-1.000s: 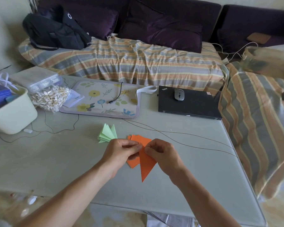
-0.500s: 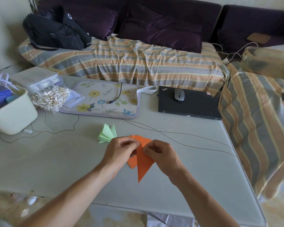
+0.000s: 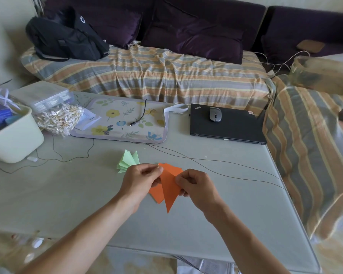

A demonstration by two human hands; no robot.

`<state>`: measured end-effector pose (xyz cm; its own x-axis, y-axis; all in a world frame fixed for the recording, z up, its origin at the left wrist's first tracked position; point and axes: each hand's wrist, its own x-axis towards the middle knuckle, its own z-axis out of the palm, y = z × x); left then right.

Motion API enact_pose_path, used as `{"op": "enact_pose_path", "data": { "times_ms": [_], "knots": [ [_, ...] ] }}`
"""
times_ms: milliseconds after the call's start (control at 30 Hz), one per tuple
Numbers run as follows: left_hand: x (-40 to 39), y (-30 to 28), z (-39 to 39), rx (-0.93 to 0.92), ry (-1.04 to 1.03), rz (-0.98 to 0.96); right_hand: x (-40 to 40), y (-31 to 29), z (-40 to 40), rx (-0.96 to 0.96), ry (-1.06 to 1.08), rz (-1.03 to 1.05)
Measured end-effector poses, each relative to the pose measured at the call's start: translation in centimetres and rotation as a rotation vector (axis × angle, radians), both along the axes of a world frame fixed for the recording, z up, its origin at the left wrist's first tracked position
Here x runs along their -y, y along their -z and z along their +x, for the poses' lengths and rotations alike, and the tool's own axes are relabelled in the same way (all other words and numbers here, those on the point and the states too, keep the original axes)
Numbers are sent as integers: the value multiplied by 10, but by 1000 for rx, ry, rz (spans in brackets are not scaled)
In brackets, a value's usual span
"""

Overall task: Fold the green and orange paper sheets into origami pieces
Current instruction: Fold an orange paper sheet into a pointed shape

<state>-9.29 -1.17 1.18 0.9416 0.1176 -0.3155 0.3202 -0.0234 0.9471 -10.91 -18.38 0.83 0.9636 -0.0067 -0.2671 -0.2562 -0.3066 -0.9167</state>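
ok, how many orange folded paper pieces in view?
2, though more may be hidden: one pointed orange folded paper piece pinched between both hands, another orange folded paper piece lying on the table beneath it.

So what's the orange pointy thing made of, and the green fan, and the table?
The orange piece looks like matte coloured paper: thin, flat, with sharp creases and a crisp point. The green piece seems the same kind of paper, its thin folded layers fanned out. The table looks like smooth frosted glass or plastic, going by its soft sheen; I can't tell which.

Folded orange paper (image 3: pixel 169 186) points down; fanned green paper (image 3: pixel 128 161) lies behind.
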Motion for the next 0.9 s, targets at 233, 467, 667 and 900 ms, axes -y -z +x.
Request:
{"op": "enact_pose_path", "data": {
  "times_ms": [233,467,667,900],
  "knots": [
    [1,1,-3,-71,192,15,3,0,0,-24,31,66],
    [-2,4,-1,-18,168,82,1,3,2,-43,25,68],
    [0,3,-5,146,362,294,-2,6,3,-50,20,83],
    [1,8,-6,290,458,437,-1,3,0,-43,-15,84]
  ]
}}
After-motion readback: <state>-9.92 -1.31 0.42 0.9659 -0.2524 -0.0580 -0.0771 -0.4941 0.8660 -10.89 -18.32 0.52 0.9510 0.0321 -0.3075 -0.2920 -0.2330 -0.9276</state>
